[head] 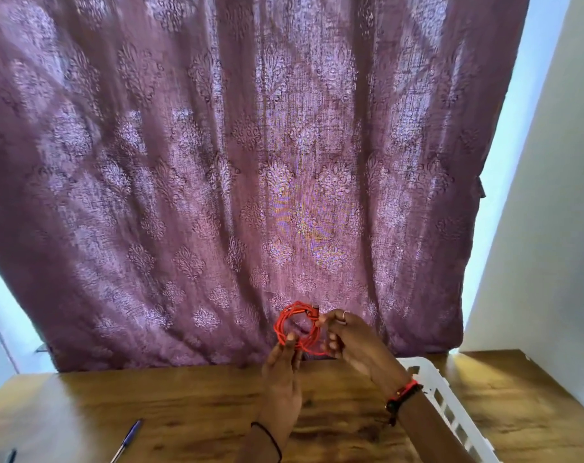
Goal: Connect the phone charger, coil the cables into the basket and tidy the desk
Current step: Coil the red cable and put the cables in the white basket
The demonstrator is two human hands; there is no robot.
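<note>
The red cable is wound into a small ring, pinched up over the desk by the fingers of the left hand and right hand, but it is not yet in the white basket beside them.

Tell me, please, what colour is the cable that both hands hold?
Red. The cable, coiled in loops, shows best in the head view.

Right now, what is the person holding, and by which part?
A coiled red cable: the left hand pinches the loop's lower edge, the right hand grips its right side.
</note>
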